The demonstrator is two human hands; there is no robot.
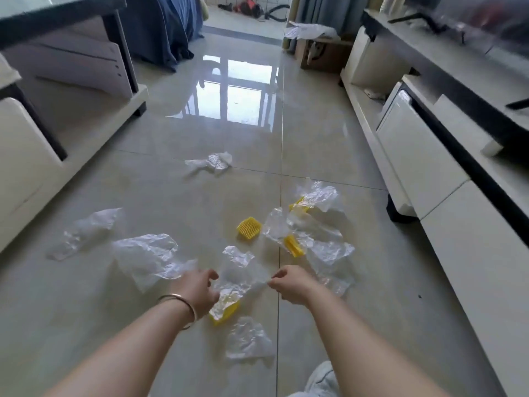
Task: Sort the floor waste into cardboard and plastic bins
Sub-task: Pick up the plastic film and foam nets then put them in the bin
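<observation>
Both hands pull one crumpled clear plastic wrapper (243, 277) taut; the left hand (200, 290) grips its end, the right hand (289, 283) pinches the other, seemingly freeing the yellow ribbed plastic block (226, 312) inside.

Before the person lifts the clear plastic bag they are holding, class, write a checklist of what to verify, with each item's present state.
1. Right hand pinches the crumpled clear plastic bag: ok.
2. Left hand grips the bag's other side: ok.
3. Yellow ridged plastic piece is free of the bag: not ok, it lies under or inside it.
4. Plastic bin is within reach: cannot tell; only a brown cardboard box shows far off.
5. Other floor waste is gathered: not ok; the loose yellow ridged square remains on the glossy tiled floor.
</observation>
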